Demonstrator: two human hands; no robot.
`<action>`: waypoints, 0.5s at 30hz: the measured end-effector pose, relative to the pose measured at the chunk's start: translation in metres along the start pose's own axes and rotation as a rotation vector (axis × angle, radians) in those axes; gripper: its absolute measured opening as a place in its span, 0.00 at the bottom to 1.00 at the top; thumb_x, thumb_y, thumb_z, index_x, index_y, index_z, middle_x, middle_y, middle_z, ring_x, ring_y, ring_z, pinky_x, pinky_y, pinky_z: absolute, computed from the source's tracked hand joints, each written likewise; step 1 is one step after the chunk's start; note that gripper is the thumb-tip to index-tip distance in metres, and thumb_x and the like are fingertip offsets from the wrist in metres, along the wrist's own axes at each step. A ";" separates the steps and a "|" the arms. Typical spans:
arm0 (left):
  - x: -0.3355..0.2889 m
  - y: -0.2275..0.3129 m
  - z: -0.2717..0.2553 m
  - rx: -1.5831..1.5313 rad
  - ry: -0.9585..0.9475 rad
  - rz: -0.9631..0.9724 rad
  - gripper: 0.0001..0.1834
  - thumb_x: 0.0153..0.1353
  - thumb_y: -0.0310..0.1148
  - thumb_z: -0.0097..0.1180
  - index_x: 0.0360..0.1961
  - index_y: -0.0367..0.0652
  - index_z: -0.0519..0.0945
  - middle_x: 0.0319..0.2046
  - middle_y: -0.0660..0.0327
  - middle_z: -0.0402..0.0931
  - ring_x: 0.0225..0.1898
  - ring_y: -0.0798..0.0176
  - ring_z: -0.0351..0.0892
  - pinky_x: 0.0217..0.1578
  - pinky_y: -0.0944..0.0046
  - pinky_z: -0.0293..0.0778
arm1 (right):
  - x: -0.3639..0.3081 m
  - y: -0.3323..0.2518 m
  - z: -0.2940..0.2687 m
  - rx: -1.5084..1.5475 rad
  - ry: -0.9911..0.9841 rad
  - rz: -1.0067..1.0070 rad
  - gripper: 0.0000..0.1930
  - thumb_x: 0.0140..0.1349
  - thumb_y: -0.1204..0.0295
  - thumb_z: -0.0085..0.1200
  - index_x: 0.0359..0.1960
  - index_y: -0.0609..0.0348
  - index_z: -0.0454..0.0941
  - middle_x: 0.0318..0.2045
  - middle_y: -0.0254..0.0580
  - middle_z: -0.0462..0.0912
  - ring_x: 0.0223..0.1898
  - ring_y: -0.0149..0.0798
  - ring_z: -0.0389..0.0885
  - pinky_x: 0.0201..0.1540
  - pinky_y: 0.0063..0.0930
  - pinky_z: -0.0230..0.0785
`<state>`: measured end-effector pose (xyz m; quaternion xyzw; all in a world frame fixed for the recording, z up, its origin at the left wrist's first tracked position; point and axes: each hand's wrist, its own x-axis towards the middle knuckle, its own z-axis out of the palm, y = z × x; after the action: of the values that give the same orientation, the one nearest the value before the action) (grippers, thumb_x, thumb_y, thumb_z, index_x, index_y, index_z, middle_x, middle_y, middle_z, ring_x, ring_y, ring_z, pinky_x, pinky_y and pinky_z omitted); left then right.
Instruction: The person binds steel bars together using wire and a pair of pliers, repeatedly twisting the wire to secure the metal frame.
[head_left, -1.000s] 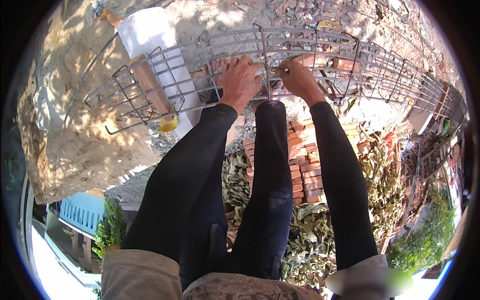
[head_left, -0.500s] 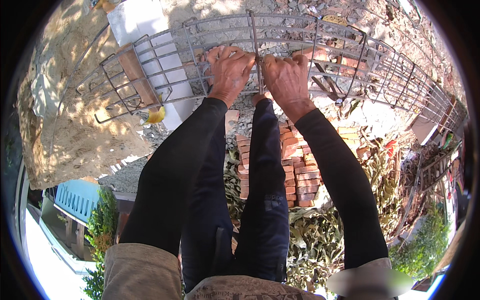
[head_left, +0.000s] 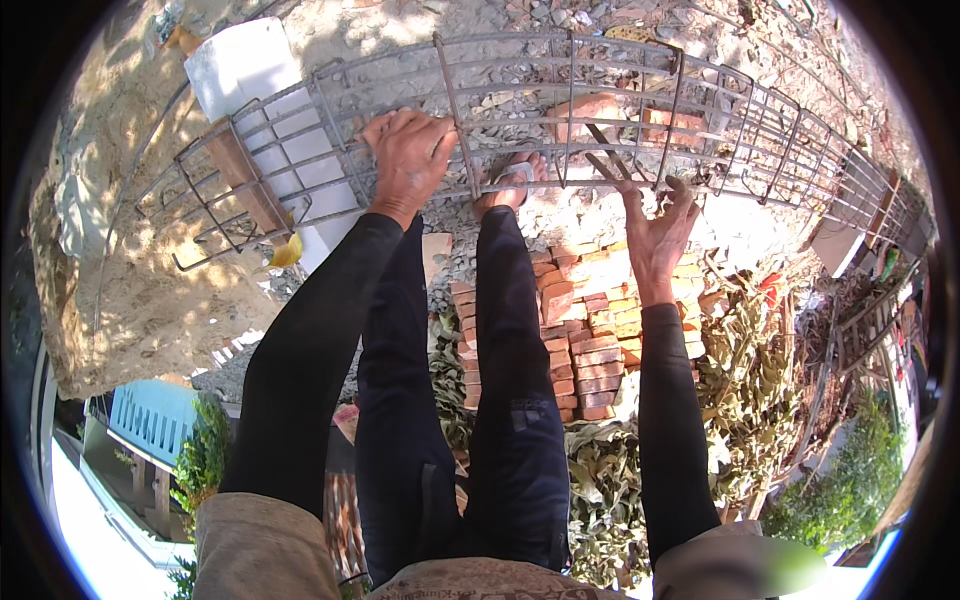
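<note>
A long cage of steel reinforcing bars stretches across in front of me, with square hoops at intervals. My left hand is closed over its bars, just left of an upright hoop. My right hand is at the near edge of the cage, its thumb and fingers apart. Beside its fingertips rests a dark hand tool with two long handles, like pincers, lying on the bars. The tool's head is partly hidden by the bars and fingers. One of my feet is beneath the cage in a sandal.
Stacked red bricks lie between my legs and right arm, beside dry leaves. A brown wooden piece supports the cage's left end, near white tiles. Loose bricks sit on the gravel under the bars. Sand lies at left.
My right hand has left the bars beside my left hand and moved right and nearer, to the two-handled tool. My left hand remains on the cage; the view has shifted.
</note>
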<state>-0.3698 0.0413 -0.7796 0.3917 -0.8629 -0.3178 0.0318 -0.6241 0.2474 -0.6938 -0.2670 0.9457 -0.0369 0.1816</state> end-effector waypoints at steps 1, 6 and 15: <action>0.003 0.004 0.000 -0.008 0.005 0.003 0.08 0.58 0.36 0.65 0.39 0.53 0.87 0.34 0.69 0.83 0.46 0.62 0.78 0.59 0.50 0.56 | -0.004 0.025 0.008 0.078 -0.103 -0.018 0.37 0.59 0.51 0.69 0.61 0.63 0.70 0.46 0.50 0.79 0.42 0.49 0.79 0.48 0.45 0.72; 0.008 -0.003 -0.010 -0.162 -0.148 -0.073 0.12 0.60 0.39 0.62 0.41 0.49 0.88 0.40 0.61 0.85 0.48 0.55 0.80 0.61 0.50 0.57 | 0.004 0.022 0.024 0.334 -0.313 0.261 0.25 0.60 0.58 0.70 0.54 0.62 0.82 0.37 0.42 0.86 0.35 0.34 0.80 0.42 0.31 0.73; 0.036 -0.016 -0.021 -0.208 -0.612 -0.384 0.29 0.70 0.62 0.45 0.40 0.52 0.90 0.28 0.60 0.85 0.47 0.53 0.82 0.60 0.37 0.53 | -0.006 -0.010 -0.094 0.506 -0.200 -0.101 0.15 0.57 0.71 0.70 0.44 0.61 0.84 0.42 0.40 0.86 0.34 0.31 0.82 0.46 0.31 0.78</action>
<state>-0.3779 -0.0027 -0.7791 0.4280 -0.7064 -0.5063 -0.2480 -0.6484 0.2393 -0.6023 -0.2622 0.8693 -0.2542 0.3331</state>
